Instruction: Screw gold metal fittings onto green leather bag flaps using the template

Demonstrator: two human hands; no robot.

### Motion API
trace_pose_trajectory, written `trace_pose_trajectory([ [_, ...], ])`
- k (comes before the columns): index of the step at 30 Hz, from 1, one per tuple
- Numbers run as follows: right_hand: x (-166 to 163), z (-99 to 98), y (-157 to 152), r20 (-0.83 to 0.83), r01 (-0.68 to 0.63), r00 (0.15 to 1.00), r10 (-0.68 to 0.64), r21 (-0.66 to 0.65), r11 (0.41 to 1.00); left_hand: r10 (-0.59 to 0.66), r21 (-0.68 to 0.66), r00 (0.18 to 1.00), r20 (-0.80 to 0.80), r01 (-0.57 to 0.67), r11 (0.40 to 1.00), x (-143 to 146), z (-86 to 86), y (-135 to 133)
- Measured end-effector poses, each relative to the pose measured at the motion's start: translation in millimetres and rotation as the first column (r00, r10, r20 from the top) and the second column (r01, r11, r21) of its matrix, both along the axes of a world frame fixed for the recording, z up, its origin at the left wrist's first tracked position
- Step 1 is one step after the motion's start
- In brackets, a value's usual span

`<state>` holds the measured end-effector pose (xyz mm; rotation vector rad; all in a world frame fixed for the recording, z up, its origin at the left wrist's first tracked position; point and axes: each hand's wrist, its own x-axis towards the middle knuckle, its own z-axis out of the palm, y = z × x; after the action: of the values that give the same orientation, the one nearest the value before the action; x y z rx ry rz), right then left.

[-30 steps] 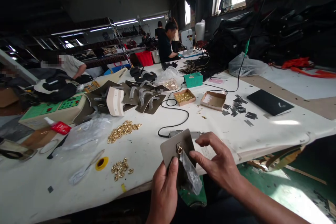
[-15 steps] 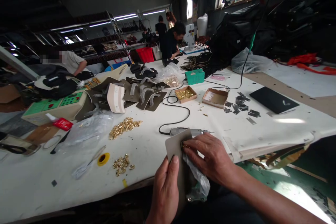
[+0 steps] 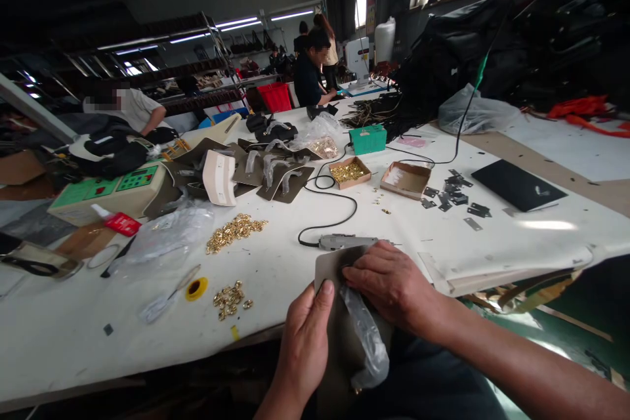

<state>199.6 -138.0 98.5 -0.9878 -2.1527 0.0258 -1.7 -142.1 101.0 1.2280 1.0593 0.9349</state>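
My left hand (image 3: 304, 336) grips the lower left edge of a taupe leather panel (image 3: 339, 315), thumb pressed on its face. My right hand (image 3: 388, 282) lies over the panel's upper part, fingers curled down and pressing where a gold fitting sat; the fitting is hidden under the fingers. A strip of clear plastic wrap (image 3: 365, 338) hangs from the panel between both hands. The panel rests at the near edge of the white table (image 3: 275, 275). A grey corded hand tool (image 3: 344, 241) lies just beyond the panel.
Small pile of gold fittings (image 3: 229, 296), a larger pile (image 3: 235, 230), yellow tape roll (image 3: 195, 289), cardboard trays (image 3: 348, 172) (image 3: 406, 179), dark metal plates (image 3: 450, 197), more leather panels (image 3: 275, 177), a green-topped machine (image 3: 108, 191). Other people work at the far end (image 3: 310, 72) and at left (image 3: 125, 111).
My right hand came down from hovering open onto the panel's top and now covers the gold fitting. The panel sank lower toward my lap.
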Motion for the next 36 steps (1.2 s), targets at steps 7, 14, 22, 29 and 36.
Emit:
trace_pose_trajectory([
  [7, 11.9, 6.0, 3.5, 0.176, -0.131, 0.978, 0.116, 0.079, 0.988, -0.001, -0.085, 0.998, 0.057, 0.006, 0.996, -2.9, -8.2, 4.4],
  [14, 9.4, -4.3, -5.3, -0.167, 0.019, 0.986, -0.023, -0.027, 0.999, 0.073, -0.114, 0.990, 0.119, -0.059, 0.992, 2.2, -12.6, 3.3],
  [22, 15.9, -10.3, -9.3, -0.191, 0.089, 0.976, -0.101, -0.068, 0.994, 0.092, -0.156, 0.978, 0.189, -0.063, 0.986, 3.7, -0.7, 6.1],
  [29, 1.4, -25.8, -24.2, -0.619, -0.111, 0.679, -0.394, -0.617, 0.779, 0.141, -0.200, 0.935, 0.325, -0.077, 0.977, 5.4, 11.6, 10.2],
  [36, -12.6, -17.1, -16.8, -0.758, -0.544, 0.282, -0.589, -0.632, 0.552, 0.099, -0.230, 0.926, 0.365, -0.013, 0.973, 0.8, 0.1, 6.1],
])
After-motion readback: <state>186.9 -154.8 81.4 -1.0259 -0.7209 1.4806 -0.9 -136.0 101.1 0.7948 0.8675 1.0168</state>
